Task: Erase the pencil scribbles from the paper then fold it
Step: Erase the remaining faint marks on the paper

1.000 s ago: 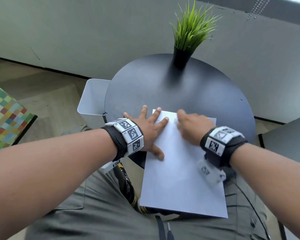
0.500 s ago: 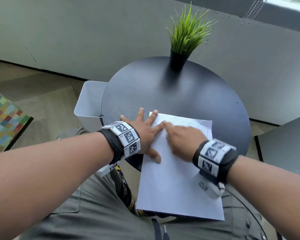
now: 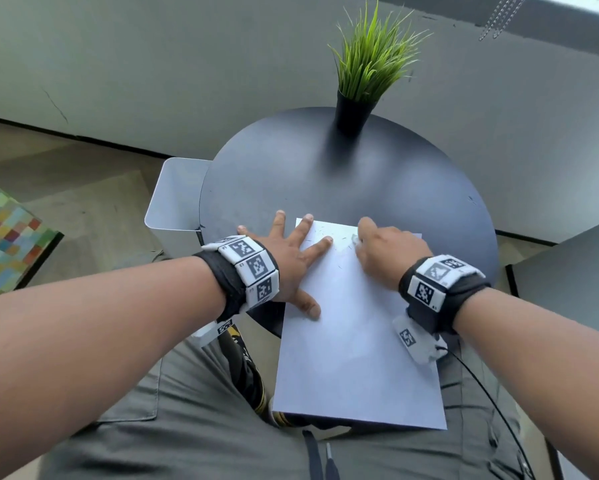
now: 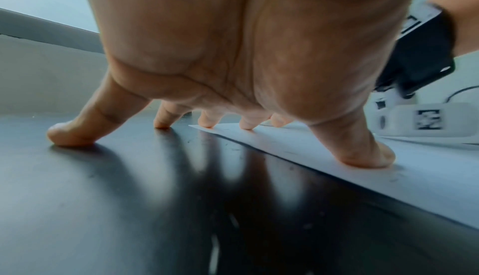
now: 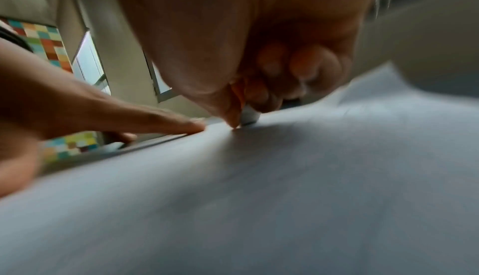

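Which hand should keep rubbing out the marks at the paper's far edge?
Right. The right hand already pinches the eraser against the paper there, while the left hand is spread flat, pinning the sheet's left edge.

Bright, even daylight in the head view, sharp, with wide-angle bending at the edges. Glossy reflections and soft finger shadows on the table (image 4: pixel 129 207) in the left wrist view. Heavily motion-blurred, dimmer in the right wrist view, paper (image 5: pixel 285 197) smeared.
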